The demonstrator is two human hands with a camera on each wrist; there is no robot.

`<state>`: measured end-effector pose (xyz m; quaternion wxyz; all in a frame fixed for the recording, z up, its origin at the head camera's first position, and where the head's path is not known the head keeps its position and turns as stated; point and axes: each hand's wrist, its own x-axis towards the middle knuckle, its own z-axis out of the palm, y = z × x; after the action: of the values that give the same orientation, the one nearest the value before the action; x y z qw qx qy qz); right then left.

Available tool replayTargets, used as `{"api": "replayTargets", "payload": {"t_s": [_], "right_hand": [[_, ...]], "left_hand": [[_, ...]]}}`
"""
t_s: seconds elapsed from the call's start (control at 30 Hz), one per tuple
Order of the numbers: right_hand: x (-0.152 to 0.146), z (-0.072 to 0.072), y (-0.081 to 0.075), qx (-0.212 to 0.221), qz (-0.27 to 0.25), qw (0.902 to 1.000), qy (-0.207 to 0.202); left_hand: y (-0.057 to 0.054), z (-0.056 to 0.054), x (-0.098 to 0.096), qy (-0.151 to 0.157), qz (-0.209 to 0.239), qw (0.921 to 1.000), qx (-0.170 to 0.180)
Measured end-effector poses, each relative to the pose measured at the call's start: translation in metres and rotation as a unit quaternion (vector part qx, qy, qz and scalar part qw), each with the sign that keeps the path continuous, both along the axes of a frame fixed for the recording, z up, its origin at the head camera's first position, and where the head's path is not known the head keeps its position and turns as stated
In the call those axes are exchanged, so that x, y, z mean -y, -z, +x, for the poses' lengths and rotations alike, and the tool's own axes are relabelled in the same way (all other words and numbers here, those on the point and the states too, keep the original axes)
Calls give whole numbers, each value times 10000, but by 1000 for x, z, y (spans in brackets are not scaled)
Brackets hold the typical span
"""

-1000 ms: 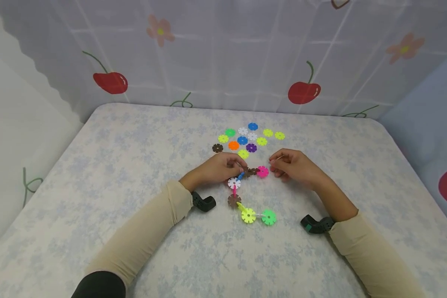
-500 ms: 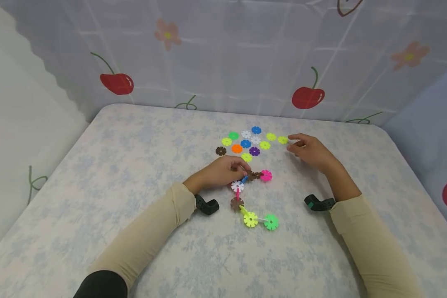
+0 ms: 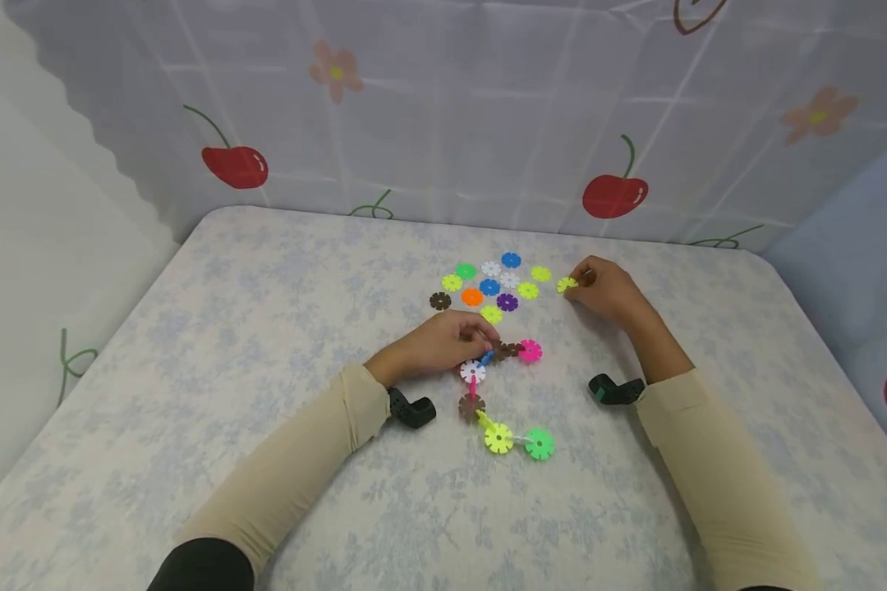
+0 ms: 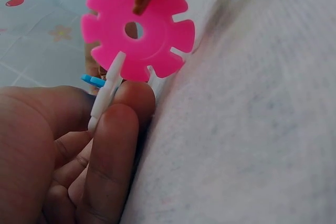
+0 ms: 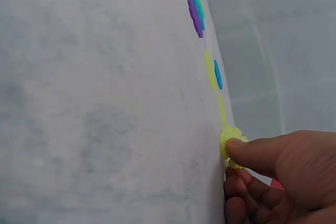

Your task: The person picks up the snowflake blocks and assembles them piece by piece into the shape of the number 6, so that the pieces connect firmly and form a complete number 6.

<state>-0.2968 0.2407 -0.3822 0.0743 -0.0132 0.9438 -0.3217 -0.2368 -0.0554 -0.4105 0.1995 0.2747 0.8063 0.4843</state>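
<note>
My left hand holds a bent chain of notched plastic snowflake discs near its upper corner. Seen from the left wrist, its fingers pinch around a white disc, edge-on, beside a bright pink disc. The chain's upper arm ends in that pink disc; a white disc, a brown disc and a yellow disc lead down to a green disc. Over at the right, my right hand pinches a loose yellow disc between thumb and fingers, its face tilted up.
Loose discs lie in a group beyond the left hand, among them an orange disc, a purple disc and a dark brown disc. A cloth with printed cherries hangs behind the table.
My right hand has moved from beside the pink disc out to the far right and now pinches the outermost yellow disc. The left hand keeps its hold on the chain.
</note>
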Motion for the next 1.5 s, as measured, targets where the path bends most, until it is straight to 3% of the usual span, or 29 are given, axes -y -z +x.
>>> {"api": "replayTargets", "payload": {"t_s": [0.2, 0.53, 0.67, 0.83, 1.03, 1.3, 1.5], "right_hand": [[-12, 20, 3, -207, -482, 9986, -73], [-9, 57, 0, 680, -1020, 9905, -629], [-1, 70, -7, 908, -881, 9863, -1058], [10, 84, -16, 801, -380, 9833, -1588], [23, 88, -14, 402, -257, 9819, -1834], [27, 86, -6, -132, -394, 9822, -1830], [27, 86, -6, -178, -385, 9840, -1731]], "left_hand": [[-1, 0, -1, -78, 14, 9999, 79], [1, 1, -1, -88, 65, 9999, 121], [0, 1, -1, -127, 15, 9999, 50], [-1, 1, 0, -134, -47, 9999, 35], [-3, 1, 5, -12, -222, 9997, -65], [-3, -1, 6, 295, -409, 9983, -296], [-3, -1, 3, 323, -324, 9986, -274]]}}
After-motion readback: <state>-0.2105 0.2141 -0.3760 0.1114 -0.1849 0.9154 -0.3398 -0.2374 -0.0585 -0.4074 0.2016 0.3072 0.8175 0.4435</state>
